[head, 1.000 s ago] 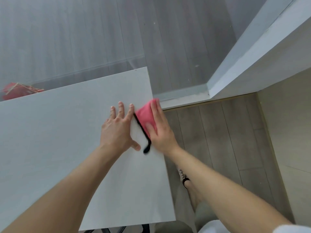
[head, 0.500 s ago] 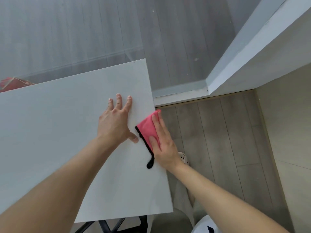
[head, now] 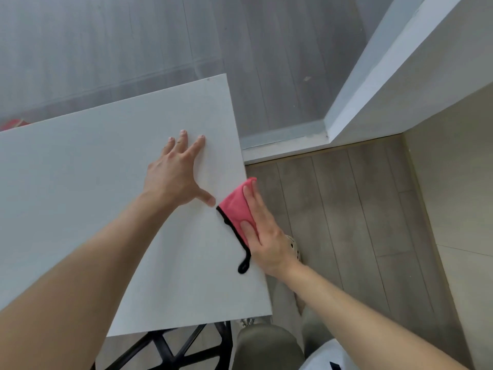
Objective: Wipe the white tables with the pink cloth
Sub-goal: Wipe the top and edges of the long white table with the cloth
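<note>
A white table fills the left of the head view. A pink cloth with black edging and a black loop lies on the table's right edge. My right hand presses flat on the cloth, its fingers straight and reaching past the table's edge. My left hand rests flat on the tabletop just left of the cloth, fingers spread, thumb nearly touching the cloth.
A glass wall stands behind the table, and a white ledge runs back at the right. Wood-look floor lies right of the table. Black table legs show below. A red object sits at far left.
My right hand has slid the pink cloth along the table's right edge toward me. My left hand stays flat in the same spot on the tabletop.
</note>
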A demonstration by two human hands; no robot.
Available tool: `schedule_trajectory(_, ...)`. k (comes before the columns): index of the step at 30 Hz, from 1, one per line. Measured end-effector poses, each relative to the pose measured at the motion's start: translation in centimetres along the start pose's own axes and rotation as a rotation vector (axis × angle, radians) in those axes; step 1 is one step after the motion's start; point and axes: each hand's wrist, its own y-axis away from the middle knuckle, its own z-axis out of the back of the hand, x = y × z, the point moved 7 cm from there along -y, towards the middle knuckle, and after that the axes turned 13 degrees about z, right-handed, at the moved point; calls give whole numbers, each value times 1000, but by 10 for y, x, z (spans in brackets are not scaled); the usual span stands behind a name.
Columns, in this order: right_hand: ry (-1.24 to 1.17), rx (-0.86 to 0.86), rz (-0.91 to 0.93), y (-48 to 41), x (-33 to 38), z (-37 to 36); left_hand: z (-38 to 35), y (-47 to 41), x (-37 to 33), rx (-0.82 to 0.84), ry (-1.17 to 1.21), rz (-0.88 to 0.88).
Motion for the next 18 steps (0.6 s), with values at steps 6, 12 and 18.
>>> schedule_trajectory(6, 65, -102, -64, -120, -20, 14, -11, 59, 16, -104, 84, 25)
schedule_trajectory(12, 68, -125, -54, -109, -17, 13, -52, 84, 8, 1, -11, -29)
schedule_trajectory(18, 66, -86, -110, 69, 16, -18, -59, 77, 6, 23, -26, -43)
